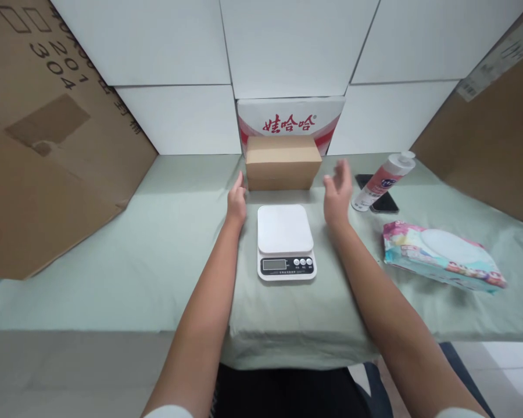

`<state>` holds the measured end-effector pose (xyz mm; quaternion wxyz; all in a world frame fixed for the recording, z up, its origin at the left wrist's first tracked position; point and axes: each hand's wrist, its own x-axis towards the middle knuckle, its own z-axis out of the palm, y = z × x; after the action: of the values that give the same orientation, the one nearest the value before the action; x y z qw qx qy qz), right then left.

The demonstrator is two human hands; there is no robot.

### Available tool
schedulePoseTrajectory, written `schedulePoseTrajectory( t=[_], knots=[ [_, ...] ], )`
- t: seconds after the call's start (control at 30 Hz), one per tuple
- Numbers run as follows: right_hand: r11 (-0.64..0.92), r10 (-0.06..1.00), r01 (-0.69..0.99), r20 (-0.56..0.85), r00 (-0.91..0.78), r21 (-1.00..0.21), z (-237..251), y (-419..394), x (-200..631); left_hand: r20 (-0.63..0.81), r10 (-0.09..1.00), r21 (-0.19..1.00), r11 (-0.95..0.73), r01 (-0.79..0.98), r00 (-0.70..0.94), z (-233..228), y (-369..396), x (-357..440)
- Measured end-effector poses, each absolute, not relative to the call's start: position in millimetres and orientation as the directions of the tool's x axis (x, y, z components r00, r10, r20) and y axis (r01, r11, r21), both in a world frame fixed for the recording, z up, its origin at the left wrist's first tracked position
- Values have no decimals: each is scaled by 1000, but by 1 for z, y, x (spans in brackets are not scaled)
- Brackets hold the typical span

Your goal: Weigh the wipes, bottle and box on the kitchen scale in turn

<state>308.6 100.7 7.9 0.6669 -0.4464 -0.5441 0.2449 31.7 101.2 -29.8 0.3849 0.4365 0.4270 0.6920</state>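
Observation:
A white digital kitchen scale (285,229) lies on the table between my forearms, its display and buttons facing me and nothing on its platform. Behind it stands a closed brown cardboard box (281,174). My left hand (237,200) is upright beside the box's left front corner, fingers stretched out; whether it touches the box I cannot tell. To the right, my right hand (338,194) is held apart from the box, palm inward, with its fingers extended and slightly blurred. Neither hand holds anything.
A white bottle with a pink label (381,183) stands by a dark phone (386,203) on the right. Nearer me lies a pack of wipes (444,255). A white-and-red carton (287,110) backs the box. Large cardboard panels (47,174) flank the green cloth (192,232).

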Motion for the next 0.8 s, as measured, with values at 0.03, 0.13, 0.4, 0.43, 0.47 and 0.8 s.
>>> schedulePoseTrajectory(
  t=[0.03, 0.13, 0.4, 0.43, 0.47, 0.8],
  knots=[
    [542, 722, 250, 597, 351, -802, 18, 86, 317, 259, 904, 932, -326, -157, -339, -28, 96, 32],
    [537, 437, 532, 755, 489, -655, 40, 51, 343, 254, 888, 934, -328, -140, -383, -21, 83, 35],
    [258, 517, 368, 449, 729, -893, -1, 81, 378, 273, 865, 931, -349, -112, -422, -16, 79, 40],
    [260, 522, 353, 439, 731, -899, -5, 86, 379, 273, 864, 931, -347, -108, -422, -16, 80, 39],
    [262, 528, 353, 439, 727, -898, -7, 88, 381, 275, 864, 932, -347, -103, -422, -16, 80, 39],
    [580, 815, 74, 576, -65, -811, 29, 27, 297, 254, 856, 950, -309, -51, -451, -20, 85, 34]
  ],
)
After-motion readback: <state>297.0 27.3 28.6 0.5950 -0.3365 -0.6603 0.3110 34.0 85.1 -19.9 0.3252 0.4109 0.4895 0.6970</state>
